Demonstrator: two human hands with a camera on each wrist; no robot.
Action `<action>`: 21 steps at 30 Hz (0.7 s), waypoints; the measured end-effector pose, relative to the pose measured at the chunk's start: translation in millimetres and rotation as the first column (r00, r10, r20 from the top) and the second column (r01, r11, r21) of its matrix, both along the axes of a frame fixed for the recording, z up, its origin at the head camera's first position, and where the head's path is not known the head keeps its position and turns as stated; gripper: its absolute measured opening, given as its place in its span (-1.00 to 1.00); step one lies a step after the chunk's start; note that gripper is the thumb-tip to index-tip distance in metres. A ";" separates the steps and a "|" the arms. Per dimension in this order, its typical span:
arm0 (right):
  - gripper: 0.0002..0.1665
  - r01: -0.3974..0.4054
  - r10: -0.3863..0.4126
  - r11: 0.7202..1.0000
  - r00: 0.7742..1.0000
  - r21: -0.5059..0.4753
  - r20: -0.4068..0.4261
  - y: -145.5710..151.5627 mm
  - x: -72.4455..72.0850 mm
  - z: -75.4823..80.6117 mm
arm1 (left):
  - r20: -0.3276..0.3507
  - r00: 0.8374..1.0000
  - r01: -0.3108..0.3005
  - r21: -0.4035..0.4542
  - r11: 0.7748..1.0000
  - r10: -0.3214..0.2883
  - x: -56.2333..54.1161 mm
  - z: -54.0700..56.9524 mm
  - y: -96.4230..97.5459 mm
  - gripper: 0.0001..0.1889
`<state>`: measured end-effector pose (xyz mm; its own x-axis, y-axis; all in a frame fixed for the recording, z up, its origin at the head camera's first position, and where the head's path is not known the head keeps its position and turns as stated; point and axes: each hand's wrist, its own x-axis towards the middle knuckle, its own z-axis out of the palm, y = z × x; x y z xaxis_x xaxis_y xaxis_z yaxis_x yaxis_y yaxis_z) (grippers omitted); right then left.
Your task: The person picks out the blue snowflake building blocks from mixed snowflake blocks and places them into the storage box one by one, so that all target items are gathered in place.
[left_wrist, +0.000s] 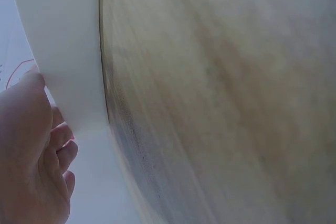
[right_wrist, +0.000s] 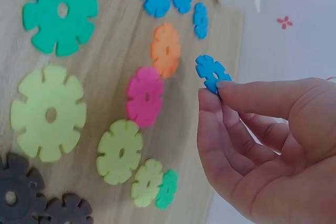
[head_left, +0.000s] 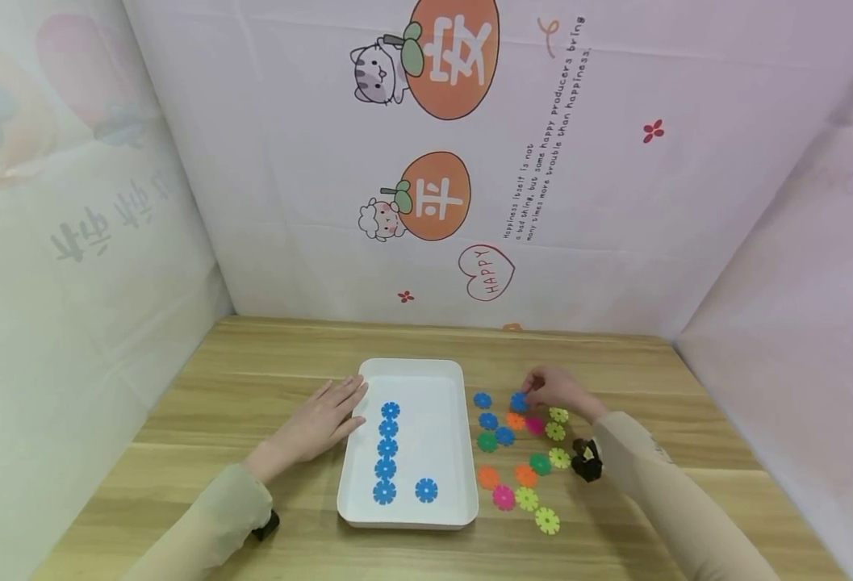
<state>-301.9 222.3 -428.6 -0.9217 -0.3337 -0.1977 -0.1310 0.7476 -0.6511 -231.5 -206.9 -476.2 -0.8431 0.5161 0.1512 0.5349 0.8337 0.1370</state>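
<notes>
Between thumb and fingertips my right hand (head_left: 553, 387) pinches a blue notched plastic disc (right_wrist: 211, 72), at the back of the loose discs right of the tray. My left hand (head_left: 324, 420) rests with extended fingers on the left rim of the white tray (head_left: 444, 420). Inside the tray a column of several blue discs (head_left: 387, 446) runs along the left side, and a single blue disc (head_left: 426, 490) lies at the front right. In the left wrist view, the left hand (left_wrist: 31, 145) is at the tray's wall.
Right of the tray lie more discs: blue (head_left: 487, 420), green (head_left: 540, 463), orange (head_left: 488, 477), pink (head_left: 503, 497) and yellow (head_left: 547, 520). Black discs (right_wrist: 16, 195) show near the right wrist. A printed white cloth wall (head_left: 310, 202) stands behind the wooden table (head_left: 281, 355).
</notes>
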 end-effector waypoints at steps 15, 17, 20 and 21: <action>-0.87 -0.101 0.101 0.995 0.995 -0.011 0.013 -38.0 24.4 25.5 | -0.005 1.000 -0.004 0.019 1.000 0.004 4.0 2.5 0.9 -0.34; -0.87 -0.119 0.119 0.993 0.993 -0.025 0.023 -44.0 27.9 28.4 | -0.007 1.000 -0.004 0.014 1.000 0.004 3.9 2.4 1.1 -0.34; -0.89 -0.150 0.152 0.987 0.987 -0.058 0.043 -54.1 32.6 32.4 | -0.011 1.000 -0.002 0.012 1.000 0.002 3.7 2.4 1.6 -0.34; -0.90 -0.161 0.164 0.985 0.986 -0.059 0.042 -57.8 33.7 32.9 | -0.012 1.000 -0.001 0.013 1.000 0.001 3.6 2.5 1.8 -0.34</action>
<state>-268.2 164.5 -395.6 -0.8447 -0.4897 -0.2159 -0.2163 0.6814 -0.6992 -227.9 -205.1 -473.7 -0.8418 0.5131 0.1674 0.5356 0.8326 0.1413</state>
